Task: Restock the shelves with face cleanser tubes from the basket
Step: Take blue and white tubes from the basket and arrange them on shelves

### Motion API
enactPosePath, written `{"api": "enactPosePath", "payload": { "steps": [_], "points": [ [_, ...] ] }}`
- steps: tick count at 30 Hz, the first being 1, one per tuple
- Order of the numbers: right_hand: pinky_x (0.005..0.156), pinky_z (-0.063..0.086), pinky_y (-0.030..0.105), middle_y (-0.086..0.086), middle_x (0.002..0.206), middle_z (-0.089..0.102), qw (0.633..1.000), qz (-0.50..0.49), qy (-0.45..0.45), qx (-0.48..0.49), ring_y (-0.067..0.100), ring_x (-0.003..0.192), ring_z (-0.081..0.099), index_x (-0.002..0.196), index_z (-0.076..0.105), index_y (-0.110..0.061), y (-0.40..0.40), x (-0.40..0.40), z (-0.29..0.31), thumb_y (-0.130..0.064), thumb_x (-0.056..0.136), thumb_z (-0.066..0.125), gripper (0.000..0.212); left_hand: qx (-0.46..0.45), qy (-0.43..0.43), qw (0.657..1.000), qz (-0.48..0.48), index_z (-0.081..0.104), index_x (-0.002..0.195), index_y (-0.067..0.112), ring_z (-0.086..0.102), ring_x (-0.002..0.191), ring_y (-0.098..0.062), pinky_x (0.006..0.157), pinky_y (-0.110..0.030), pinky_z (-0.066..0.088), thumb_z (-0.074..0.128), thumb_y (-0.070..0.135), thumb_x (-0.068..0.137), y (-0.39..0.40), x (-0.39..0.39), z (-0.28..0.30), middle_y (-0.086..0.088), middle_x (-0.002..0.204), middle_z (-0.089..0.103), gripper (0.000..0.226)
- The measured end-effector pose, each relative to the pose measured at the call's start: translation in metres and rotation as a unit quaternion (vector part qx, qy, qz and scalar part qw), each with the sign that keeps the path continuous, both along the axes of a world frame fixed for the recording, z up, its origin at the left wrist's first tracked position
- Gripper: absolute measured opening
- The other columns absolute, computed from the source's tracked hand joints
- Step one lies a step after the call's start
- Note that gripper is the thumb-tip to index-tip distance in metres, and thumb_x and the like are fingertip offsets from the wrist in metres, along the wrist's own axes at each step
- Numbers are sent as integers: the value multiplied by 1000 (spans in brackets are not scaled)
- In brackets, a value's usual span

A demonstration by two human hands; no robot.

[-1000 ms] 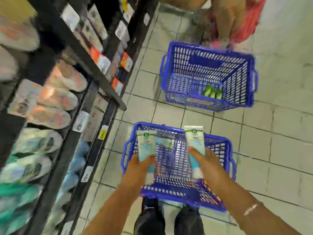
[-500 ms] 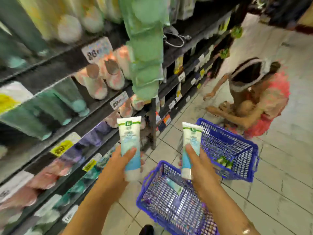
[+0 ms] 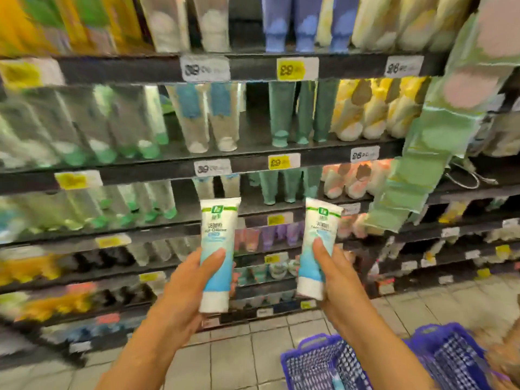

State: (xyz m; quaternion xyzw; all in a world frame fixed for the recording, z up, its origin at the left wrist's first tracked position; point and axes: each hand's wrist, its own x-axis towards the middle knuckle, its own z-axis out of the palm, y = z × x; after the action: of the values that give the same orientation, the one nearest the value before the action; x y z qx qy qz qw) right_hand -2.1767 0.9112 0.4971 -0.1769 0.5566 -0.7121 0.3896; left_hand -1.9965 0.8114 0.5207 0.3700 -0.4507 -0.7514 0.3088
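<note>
Two face cleanser tubes held upright, caps down, before store shelves (image 3: 253, 161) at frame centre. Left hand (image 3: 180, 288) wraps left tube (image 3: 217, 249), thumb across front; right hand (image 3: 342, 285) wraps right tube (image 3: 316, 246), thumb pressed on front. Both grips closed round tubes. Tubes well apart, neither touching shelf. Blue basket (image 3: 323, 364) on tiled floor (image 3: 242, 358), lower right; second blue basket (image 3: 450, 356) just beside it. Shelf stock blurred; price tags (image 3: 297, 68) on shelf edges.
</note>
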Motion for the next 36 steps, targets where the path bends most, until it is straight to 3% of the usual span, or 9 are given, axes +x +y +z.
{"api": "enactPosePath", "payload": {
  "steps": [2, 5, 11, 16, 20, 23, 30, 36],
  "points": [
    [58, 52, 24, -3, 85, 67, 999, 51, 12, -10, 8, 67, 65, 107, 56, -25, -22, 31, 18, -33, 90, 51, 19, -35, -3, 999, 36, 60, 96, 15, 63, 53, -11, 46, -22, 52, 59, 29, 65, -6, 45, 18, 0, 62, 68, 34],
    [51, 51, 21, -3, 80, 67, 993, 113, 30, -28, 5, 61, 66, 102, 56, -26, -55, 85, 46, -33, 90, 51, 15, -65, 7, 995, 80, 59, 96, 16, 64, 52, -10, 43, -22, 50, 60, 30, 65, -16, 112, 43, 1, 62, 68, 35],
    [66, 51, 32, 2, 83, 64, 972, 219, 60, -67, 19, 76, 62, 101, 55, -23, -117, 208, 96, -42, 76, 55, 31, -118, 34, 983, 139, 59, 99, 11, 66, 55, -12, 46, -23, 52, 58, 23, 67, -45, 235, 81, -2, 64, 69, 34],
    [52, 52, 26, 3, 73, 66, 953, 282, 52, -102, 13, 61, 62, 101, 58, -19, -166, 312, 123, -38, 69, 57, 37, -151, 46, 973, 168, 59, 104, 7, 66, 57, -15, 48, -24, 53, 58, 16, 69, -80, 343, 99, -8, 69, 70, 37],
    [51, 53, 25, 6, 78, 66, 945, 300, 42, -127, 14, 63, 63, 103, 58, -19, -202, 369, 141, -35, 71, 57, 35, -166, 50, 966, 190, 60, 106, 12, 70, 67, -18, 52, -25, 54, 63, 18, 65, -109, 405, 112, -10, 84, 73, 41],
    [54, 55, 24, 0, 75, 68, 939, 310, 42, -140, 11, 63, 64, 104, 59, -20, -231, 397, 147, -35, 70, 59, 38, -179, 50, 963, 193, 60, 107, 13, 70, 76, -18, 59, -23, 55, 67, 22, 62, -134, 436, 118, -7, 88, 74, 47],
    [46, 53, 24, 10, 72, 65, 927, 353, 6, -130, 16, 53, 63, 99, 58, -7, -318, 432, 163, -38, 72, 60, 42, -218, 53, 952, 209, 62, 106, 21, 71, 82, -16, 61, -22, 55, 70, 31, 58, -206, 463, 134, -4, 93, 74, 50],
    [48, 54, 26, 6, 69, 67, 917, 360, 16, -171, 13, 55, 65, 100, 58, -12, -419, 447, 197, -24, 95, 46, 17, -251, 43, 937, 240, 59, 111, 16, 69, 79, -14, 68, -25, 55, 63, 23, 66, -280, 467, 158, -3, 91, 73, 46]
  ]
}}
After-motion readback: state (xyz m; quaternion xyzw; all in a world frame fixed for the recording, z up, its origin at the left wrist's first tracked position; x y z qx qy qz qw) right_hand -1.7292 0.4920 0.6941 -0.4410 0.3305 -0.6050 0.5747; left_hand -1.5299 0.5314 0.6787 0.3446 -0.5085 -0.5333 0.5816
